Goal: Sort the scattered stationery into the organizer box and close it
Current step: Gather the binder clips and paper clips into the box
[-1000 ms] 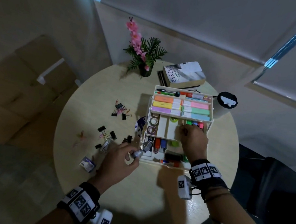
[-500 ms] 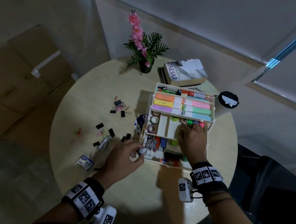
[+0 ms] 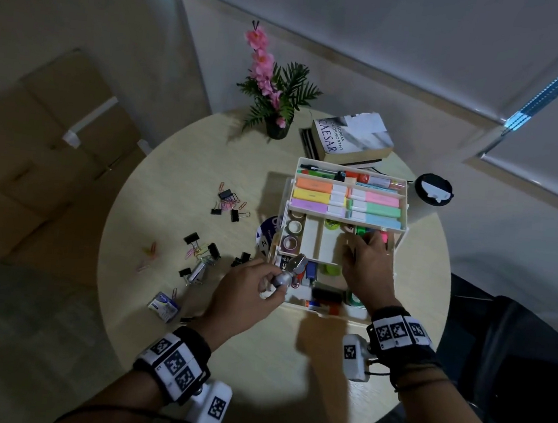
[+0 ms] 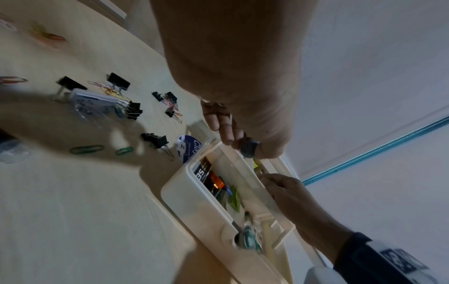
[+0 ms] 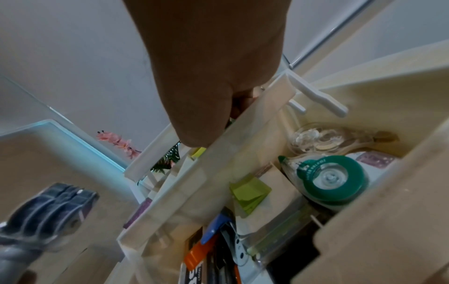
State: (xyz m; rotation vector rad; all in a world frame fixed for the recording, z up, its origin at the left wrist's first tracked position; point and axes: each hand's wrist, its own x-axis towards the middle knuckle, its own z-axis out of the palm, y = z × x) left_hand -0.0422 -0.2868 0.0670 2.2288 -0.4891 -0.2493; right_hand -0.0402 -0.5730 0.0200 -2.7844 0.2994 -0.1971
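Observation:
The white tiered organizer box [image 3: 406,204] stands open on the round table, with highlighters in its top tier. My left hand [image 3: 275,285] pinches a small grey metal tool [image 3: 287,273] over the front-left corner of the bottom tier. The left wrist view shows the same tool [image 4: 249,149] between thumb and fingers, above the box wall [image 4: 189,196]. My right hand [image 3: 363,246] reaches into the middle tier near pink and green items; its fingertips are hidden. In the right wrist view that hand [image 5: 206,115] goes behind the tier wall [image 5: 218,173], with a green tape dispenser [image 5: 332,178] below.
Black binder clips [image 3: 195,239], coloured paper clips [image 3: 149,249], a clear clip case [image 3: 199,271] and a small staples box [image 3: 164,306] lie left of the organizer. A blue round disc [image 3: 264,234] leans at its left side. A potted plant [image 3: 277,83], books [image 3: 351,136] and a lidded cup [image 3: 432,193] stand behind.
My left hand has carried the grey tool to the right, up to the bottom tier's front-left corner. The right hand has stayed in the middle tier, shifting slightly right.

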